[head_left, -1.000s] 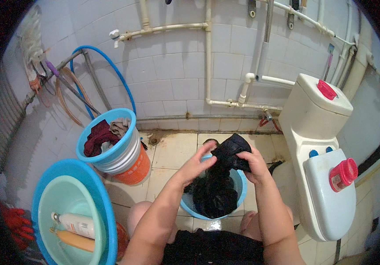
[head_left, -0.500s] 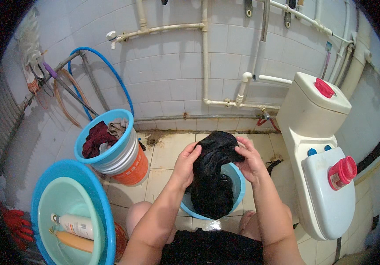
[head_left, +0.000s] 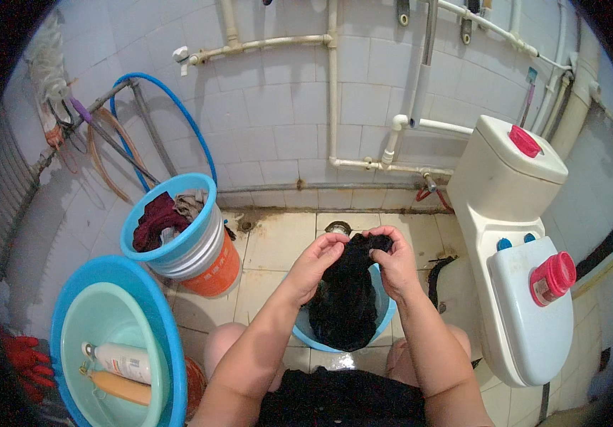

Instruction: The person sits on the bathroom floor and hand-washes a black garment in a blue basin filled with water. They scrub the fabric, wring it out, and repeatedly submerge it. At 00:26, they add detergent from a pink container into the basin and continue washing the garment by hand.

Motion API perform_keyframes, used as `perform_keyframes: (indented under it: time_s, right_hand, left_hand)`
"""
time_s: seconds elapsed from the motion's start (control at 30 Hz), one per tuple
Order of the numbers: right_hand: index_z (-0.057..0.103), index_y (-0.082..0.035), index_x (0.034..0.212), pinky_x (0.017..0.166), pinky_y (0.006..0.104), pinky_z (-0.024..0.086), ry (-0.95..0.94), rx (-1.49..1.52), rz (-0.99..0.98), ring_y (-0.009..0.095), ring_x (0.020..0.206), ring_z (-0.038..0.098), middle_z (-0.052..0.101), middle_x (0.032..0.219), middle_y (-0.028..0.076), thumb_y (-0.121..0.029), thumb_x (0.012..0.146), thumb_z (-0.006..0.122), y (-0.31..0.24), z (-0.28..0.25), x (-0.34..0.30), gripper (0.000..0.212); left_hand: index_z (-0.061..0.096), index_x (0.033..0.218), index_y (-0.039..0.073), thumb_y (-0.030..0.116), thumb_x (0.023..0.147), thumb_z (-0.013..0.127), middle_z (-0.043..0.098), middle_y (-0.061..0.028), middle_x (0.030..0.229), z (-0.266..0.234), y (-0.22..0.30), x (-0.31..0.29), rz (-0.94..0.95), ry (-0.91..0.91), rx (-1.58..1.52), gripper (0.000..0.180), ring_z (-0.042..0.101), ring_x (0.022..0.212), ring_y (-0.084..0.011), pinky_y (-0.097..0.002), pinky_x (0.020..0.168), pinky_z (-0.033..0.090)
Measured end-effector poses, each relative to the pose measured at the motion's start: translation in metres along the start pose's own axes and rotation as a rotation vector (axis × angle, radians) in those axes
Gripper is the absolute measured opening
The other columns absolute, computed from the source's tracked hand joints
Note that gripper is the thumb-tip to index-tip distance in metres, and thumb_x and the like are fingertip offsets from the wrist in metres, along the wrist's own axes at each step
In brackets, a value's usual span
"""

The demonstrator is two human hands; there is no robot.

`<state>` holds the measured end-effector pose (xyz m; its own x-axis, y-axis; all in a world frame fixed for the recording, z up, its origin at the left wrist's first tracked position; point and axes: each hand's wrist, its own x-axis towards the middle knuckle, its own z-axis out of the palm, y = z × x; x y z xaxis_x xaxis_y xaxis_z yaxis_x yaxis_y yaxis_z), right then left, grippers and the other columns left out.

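A dark black cloth [head_left: 345,302], probably a garment whose kind I cannot make out, hangs from both hands over a light-blue basin [head_left: 387,320] on the floor between my knees. Its lower part hangs down into the basin. My left hand [head_left: 315,265] pinches the upper left edge of the cloth between thumb and fingers. At the upper right, my right hand [head_left: 394,265] grips a bunched part, thumb on top. The basin's inside is mostly hidden behind the cloth.
Left stands a white-and-orange bucket [head_left: 214,274] under a blue basin [head_left: 210,192] of clothes. Nearer, a mint basin [head_left: 71,320] holding a bottle [head_left: 125,361] sits within a larger blue one [head_left: 118,265]. Right is a toilet [head_left: 541,349] with a red tub [head_left: 554,277] on its lid.
Both hands have drawn closer together along the cloth's top. The cloth's upper part is lower and bunched between the fingers, uncovering a floor drain behind it.
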<state>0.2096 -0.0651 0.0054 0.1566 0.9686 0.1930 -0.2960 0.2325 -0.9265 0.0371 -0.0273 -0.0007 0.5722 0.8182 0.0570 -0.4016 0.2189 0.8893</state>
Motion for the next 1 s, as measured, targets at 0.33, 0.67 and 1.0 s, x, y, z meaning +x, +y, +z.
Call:
perform_keyframes:
  time_s: [0.33, 0.67, 1.0]
  right_hand:
    - [0.047, -0.005, 0.067, 0.096, 0.0345, 0.035, -0.080, -0.145, -0.198, 0.024, 0.108, 0.050, 0.057, 0.109, 0.012, 0.020, 0.062, 0.044, 0.005, -0.006, -0.004, 0.025]
    - [0.046, -0.006, 0.069, 0.093, 0.0369, 0.040, -0.078, 0.198, -0.077, 0.025, 0.107, 0.051, 0.056, 0.110, 0.014, 0.018, 0.065, 0.043, -0.001, -0.003, -0.011, 0.024]
    - [0.049, -0.003, 0.111, 0.094, 0.0357, 0.041, -0.048, 0.401, 0.138, 0.025, 0.110, 0.049, 0.051, 0.119, 0.013, -0.009, 0.083, 0.048, -0.025, -0.012, -0.017, 0.028]
  left_hand:
    - [0.052, 0.113, 0.007, 0.016, 0.086, 0.057, 0.049, -0.0043, 0.108, 0.001, 0.007, -0.002, 0.132, 0.055, 0.443, 0.029, 0.048, 0.097, -0.0148, -0.0280, 0.088, 0.039]
    - [0.049, 0.111, 0.005, 0.018, 0.079, 0.065, 0.053, -0.0131, 0.100, 0.010, -0.005, -0.009, 0.325, 0.218, 0.954, 0.038, 0.053, 0.096, -0.0292, -0.0346, 0.083, 0.044]
    - [0.048, 0.109, 0.002, 0.014, 0.090, 0.054, 0.058, -0.0050, 0.098, 0.012, 0.007, -0.004, 0.148, 0.259, 0.006, 0.023, 0.054, 0.088, -0.0118, -0.0266, 0.079, 0.045]
